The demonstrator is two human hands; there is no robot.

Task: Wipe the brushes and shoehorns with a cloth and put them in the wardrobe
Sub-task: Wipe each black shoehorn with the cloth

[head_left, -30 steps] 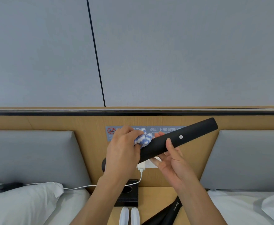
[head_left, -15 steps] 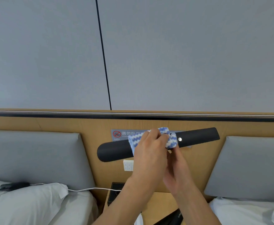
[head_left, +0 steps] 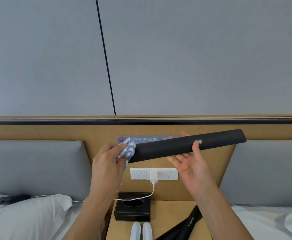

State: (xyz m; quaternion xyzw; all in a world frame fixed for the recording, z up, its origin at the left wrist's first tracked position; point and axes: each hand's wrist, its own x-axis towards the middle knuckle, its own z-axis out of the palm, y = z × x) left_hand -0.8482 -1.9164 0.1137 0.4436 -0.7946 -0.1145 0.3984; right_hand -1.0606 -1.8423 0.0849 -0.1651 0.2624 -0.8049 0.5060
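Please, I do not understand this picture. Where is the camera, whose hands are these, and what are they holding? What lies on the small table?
The camera sits on a person's head and looks forward and down, so you see that person's own two hands. The left hand grips a blue-and-white cloth against one end of a long black shoehorn. The right hand holds the shoehorn near its middle, thumb on the front, fingers behind it. Below, on the wooden bedside table, stand a black tissue box, a second shoehorn and two white things at the edge. Beds lie on both sides.
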